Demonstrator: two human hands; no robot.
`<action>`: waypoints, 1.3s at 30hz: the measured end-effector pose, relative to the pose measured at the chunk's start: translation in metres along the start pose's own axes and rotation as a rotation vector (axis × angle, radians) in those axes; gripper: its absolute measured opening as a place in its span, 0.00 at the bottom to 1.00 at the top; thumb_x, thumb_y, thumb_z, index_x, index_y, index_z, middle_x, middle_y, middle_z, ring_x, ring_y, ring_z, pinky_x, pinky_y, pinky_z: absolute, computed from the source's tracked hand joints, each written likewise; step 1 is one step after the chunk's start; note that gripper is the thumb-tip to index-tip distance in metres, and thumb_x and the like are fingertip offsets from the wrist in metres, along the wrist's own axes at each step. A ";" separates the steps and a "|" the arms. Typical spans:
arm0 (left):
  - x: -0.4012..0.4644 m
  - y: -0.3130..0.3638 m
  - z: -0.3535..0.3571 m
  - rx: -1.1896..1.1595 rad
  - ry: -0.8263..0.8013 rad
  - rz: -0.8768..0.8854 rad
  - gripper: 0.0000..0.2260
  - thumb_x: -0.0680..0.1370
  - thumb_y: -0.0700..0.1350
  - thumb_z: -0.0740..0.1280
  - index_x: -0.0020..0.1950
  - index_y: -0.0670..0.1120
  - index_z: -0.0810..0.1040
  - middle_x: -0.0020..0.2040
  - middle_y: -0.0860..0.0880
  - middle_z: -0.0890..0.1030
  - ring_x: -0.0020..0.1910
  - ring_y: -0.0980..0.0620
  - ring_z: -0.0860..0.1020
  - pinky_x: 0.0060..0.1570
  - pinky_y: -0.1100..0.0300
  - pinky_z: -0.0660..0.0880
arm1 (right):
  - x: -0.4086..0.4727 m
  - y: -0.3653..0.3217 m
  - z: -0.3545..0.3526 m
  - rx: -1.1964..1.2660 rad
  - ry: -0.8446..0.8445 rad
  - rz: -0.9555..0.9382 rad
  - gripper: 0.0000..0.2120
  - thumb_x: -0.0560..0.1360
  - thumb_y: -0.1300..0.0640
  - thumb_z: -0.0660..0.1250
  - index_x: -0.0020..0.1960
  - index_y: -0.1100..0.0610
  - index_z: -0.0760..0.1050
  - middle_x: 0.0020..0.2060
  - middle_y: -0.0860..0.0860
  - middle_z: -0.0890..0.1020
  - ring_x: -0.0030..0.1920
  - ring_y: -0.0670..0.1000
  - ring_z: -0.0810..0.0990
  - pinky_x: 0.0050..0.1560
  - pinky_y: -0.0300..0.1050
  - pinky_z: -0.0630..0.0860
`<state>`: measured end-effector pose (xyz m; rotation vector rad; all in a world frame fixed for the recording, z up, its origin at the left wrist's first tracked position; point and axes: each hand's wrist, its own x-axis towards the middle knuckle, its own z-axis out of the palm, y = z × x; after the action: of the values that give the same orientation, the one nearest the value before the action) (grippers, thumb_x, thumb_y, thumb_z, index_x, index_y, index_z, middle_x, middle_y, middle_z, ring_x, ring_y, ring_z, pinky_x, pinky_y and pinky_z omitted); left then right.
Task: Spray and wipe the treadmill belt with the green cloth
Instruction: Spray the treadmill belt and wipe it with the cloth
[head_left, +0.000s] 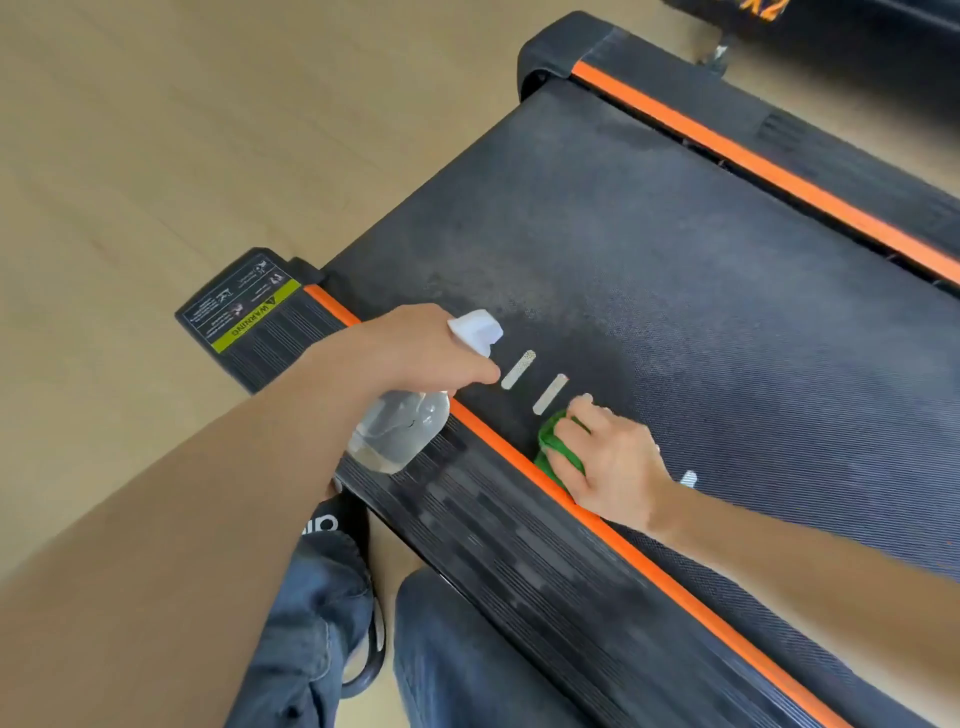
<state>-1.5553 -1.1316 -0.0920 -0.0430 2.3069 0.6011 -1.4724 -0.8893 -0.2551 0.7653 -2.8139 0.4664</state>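
The black treadmill belt (675, 270) runs from the middle of the view to the right, with white dashes printed on it. My left hand (415, 348) grips a clear spray bottle (400, 434) with a white nozzle, held over the belt's near edge and pointing at the belt. My right hand (608, 462) holds a bunched green cloth (553, 449) and presses it on the belt beside the near orange strip.
Orange strips (649, 566) and black side rails (493, 525) border the belt on both sides. A warning label (244, 306) sits on the near rail's end. Wooden floor (182, 130) lies to the left. My knees and a shoe are below the rail.
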 end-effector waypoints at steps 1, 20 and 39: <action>0.002 0.002 -0.001 0.004 -0.001 0.007 0.19 0.76 0.58 0.69 0.53 0.42 0.83 0.51 0.45 0.87 0.47 0.47 0.82 0.51 0.51 0.78 | -0.011 0.002 -0.004 0.009 0.006 -0.004 0.10 0.80 0.53 0.63 0.45 0.57 0.78 0.43 0.52 0.76 0.34 0.53 0.73 0.29 0.49 0.74; 0.024 0.015 0.008 -0.114 0.068 -0.029 0.15 0.76 0.56 0.71 0.41 0.46 0.74 0.34 0.50 0.76 0.29 0.52 0.74 0.33 0.60 0.69 | -0.082 0.012 -0.034 0.006 -0.010 0.113 0.07 0.76 0.55 0.66 0.41 0.56 0.77 0.40 0.49 0.74 0.33 0.45 0.63 0.27 0.38 0.62; 0.008 0.001 0.001 -0.015 0.016 -0.044 0.15 0.77 0.56 0.69 0.51 0.44 0.80 0.51 0.44 0.83 0.43 0.48 0.76 0.43 0.55 0.71 | 0.049 0.036 0.010 -0.096 -0.027 -0.289 0.13 0.80 0.50 0.64 0.47 0.61 0.77 0.45 0.58 0.76 0.37 0.56 0.74 0.37 0.49 0.77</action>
<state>-1.5607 -1.1292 -0.0972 -0.1052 2.3107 0.5975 -1.5337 -0.8859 -0.2603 1.1411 -2.6642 0.2725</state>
